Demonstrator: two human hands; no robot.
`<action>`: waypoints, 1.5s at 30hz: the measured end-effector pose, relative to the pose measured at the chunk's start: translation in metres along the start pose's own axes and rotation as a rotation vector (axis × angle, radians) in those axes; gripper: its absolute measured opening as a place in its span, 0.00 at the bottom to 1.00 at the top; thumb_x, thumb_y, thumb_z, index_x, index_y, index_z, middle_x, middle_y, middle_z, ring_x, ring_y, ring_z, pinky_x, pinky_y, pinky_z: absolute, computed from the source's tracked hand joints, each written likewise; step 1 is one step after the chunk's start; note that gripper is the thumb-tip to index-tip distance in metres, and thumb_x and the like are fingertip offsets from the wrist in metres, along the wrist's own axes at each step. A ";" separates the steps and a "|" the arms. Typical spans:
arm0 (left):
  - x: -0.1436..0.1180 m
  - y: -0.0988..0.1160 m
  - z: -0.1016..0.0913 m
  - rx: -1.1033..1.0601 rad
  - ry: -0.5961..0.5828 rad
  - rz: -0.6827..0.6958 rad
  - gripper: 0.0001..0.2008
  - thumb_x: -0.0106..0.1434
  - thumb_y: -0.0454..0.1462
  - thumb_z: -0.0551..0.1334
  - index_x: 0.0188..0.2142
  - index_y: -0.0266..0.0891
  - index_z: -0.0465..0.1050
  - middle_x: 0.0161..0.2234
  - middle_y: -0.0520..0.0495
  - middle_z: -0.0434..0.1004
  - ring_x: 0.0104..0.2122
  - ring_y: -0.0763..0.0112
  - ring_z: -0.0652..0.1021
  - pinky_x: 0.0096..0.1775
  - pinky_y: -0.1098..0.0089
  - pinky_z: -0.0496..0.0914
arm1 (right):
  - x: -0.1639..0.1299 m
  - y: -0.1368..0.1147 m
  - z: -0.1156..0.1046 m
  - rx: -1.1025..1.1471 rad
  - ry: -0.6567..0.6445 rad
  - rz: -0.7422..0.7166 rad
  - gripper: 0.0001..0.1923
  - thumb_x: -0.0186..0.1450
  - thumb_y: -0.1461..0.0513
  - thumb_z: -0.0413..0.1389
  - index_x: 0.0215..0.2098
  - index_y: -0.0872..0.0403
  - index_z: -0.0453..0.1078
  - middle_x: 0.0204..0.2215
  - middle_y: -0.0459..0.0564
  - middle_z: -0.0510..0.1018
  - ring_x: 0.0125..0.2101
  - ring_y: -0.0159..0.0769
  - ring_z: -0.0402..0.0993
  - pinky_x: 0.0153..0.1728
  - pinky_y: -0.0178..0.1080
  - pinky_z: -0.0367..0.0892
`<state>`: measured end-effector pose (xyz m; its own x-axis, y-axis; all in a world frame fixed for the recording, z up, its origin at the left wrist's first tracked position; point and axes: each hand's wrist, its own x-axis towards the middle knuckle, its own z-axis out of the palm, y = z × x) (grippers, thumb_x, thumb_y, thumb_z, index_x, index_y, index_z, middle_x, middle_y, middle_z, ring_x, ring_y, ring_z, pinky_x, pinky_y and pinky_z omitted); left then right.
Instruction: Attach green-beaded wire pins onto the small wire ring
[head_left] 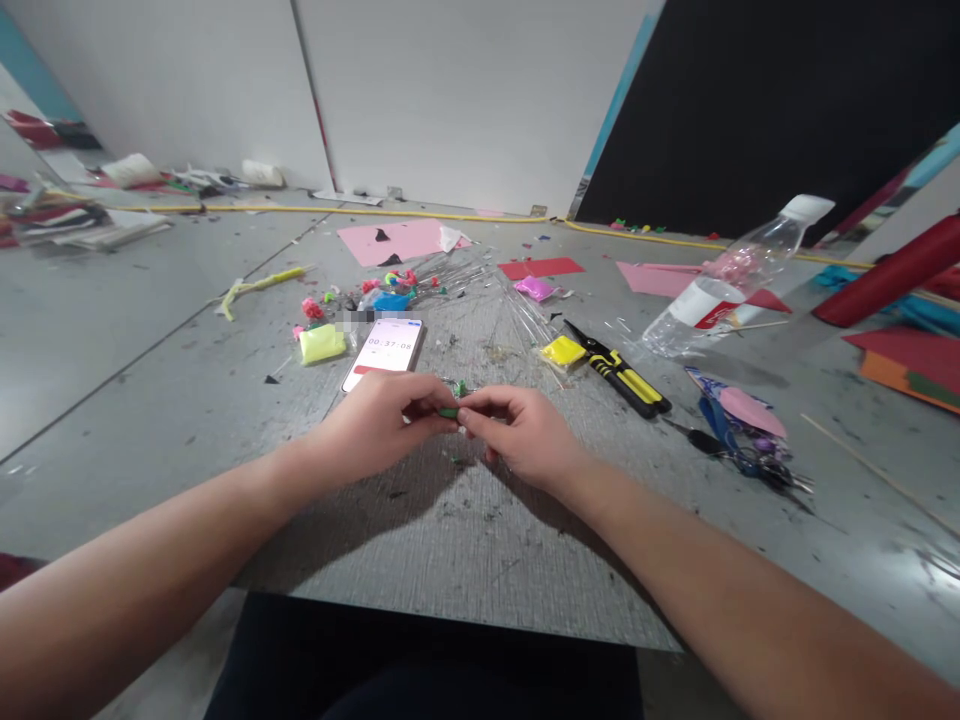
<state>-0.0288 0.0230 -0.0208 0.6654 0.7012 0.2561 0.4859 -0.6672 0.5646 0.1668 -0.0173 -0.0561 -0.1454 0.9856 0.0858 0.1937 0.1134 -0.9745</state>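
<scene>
Tabletop, grey and scuffed, carries everything, and the phone with its timer screen lit serves as the landmark. Right of the phone and farther out lies a clear plastic bottle on its side, cap pointing away to the right. Between the phone and that bottle rest the yellow-and-black cutters, handles toward the near right, with a small yellow clay lump touching their nose. Just left of the phone sits a pale yellow-green clay block; beyond the phone lies a heap of coloured clay bits among thin clear sticks.

Just nearer than the phone, both hands meet over the tabletop. Left hand has its fingers curled together, pinching one end of a small green clay piece; right hand is pinched on the other end. The green clay piece lies crosswise, its long axis running left to right, directly between the two sets of fingertips, so neither hand is nearer than the other. Whether it rests on the tabletop or is held just above it cannot be told.
</scene>
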 end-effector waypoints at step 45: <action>-0.002 0.014 -0.010 -0.179 -0.105 0.007 0.12 0.67 0.35 0.57 0.42 0.36 0.79 0.29 0.47 0.81 0.27 0.72 0.76 0.28 0.71 0.67 | -0.011 -0.009 0.003 -0.403 0.151 -0.391 0.05 0.66 0.62 0.60 0.31 0.53 0.74 0.28 0.46 0.76 0.31 0.34 0.71 0.32 0.38 0.65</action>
<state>-0.0289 0.0144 -0.0051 0.7281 0.6607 0.1828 0.3788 -0.6100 0.6960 0.1634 -0.0295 -0.0485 -0.1467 0.8644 0.4810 0.5121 0.4824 -0.7107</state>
